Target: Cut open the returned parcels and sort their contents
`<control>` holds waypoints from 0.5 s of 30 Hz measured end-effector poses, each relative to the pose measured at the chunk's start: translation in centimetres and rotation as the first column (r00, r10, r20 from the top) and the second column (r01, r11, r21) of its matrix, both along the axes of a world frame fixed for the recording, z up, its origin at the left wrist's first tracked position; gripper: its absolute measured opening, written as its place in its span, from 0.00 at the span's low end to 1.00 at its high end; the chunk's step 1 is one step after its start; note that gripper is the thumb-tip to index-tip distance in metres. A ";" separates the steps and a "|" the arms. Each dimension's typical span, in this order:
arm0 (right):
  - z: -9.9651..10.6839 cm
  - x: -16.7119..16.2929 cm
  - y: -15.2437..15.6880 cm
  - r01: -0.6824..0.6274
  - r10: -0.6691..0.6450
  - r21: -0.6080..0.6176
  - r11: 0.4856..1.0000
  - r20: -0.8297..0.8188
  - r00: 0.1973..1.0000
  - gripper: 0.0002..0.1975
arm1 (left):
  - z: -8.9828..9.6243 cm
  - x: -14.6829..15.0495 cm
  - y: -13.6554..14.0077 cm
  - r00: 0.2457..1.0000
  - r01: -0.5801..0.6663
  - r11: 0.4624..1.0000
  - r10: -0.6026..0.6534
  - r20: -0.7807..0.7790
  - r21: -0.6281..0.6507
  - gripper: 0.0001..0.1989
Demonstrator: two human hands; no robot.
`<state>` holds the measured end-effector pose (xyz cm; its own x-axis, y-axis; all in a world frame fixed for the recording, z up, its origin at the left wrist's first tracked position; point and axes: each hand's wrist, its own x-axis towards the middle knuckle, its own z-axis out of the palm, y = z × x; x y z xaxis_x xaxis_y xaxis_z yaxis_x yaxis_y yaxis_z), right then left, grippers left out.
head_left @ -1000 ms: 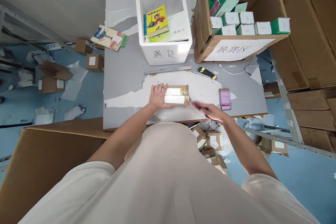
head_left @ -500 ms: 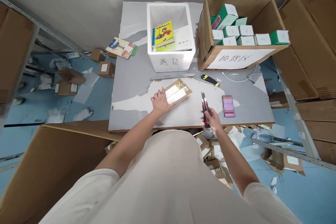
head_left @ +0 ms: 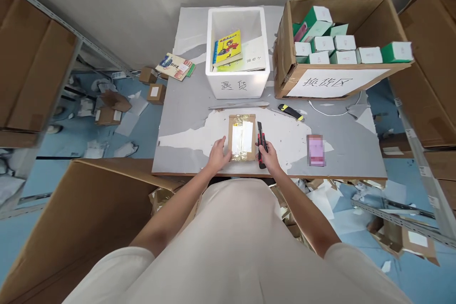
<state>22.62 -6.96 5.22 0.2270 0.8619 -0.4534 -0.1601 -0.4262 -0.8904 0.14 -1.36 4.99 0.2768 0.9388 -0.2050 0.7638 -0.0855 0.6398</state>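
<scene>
Parcel [head_left: 242, 137]: taped brown cardboard; is lying on the table near its front edge, between your hands. You seem to be at the positioning step, squaring it in front of you.
Worktable [head_left: 185, 109]: is bearing parcel, containers and loose tools on a torn grey-and-white covering.
Brown carton [head_left: 284, 52]: is standing back right, holding green-and-white boxes.
White bin [head_left: 215, 86]: is standing left of the carton, holding books.
Left hand [head_left: 218, 156]: is gripping nothing, fingers apart at the parcel's lower left; contact, cannot tell. The next move is probably calling for a firmer hold here.
Right hand [head_left: 270, 156]: is gripping the red-and-black cutter.
Red-and-black cutter [head_left: 262, 159]: is lying along the parcel's right edge, tip pointing away from you; is likely calling for a path off your left fingers.
Yellow-and-black cutter [head_left: 290, 112]: is lying loose behind, right of the parcel.
Tape [head_left: 242, 157]: is running between two white labels; whether cut, too small to tell.
</scene>
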 end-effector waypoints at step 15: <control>-1.4 -2.8 -5.6 0.094 -0.214 -0.262 0.961 -0.478 0.852 0.21 | 0.8 3.6 12.7 0.976 0.178 0.983 -0.172 -0.133 0.034 0.25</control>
<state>19.81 -12.56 3.86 0.0413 0.6986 -0.7143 -0.6350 -0.5336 -0.5586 3.71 11.33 5.83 0.4118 0.8873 -0.2077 0.8103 -0.2523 0.5290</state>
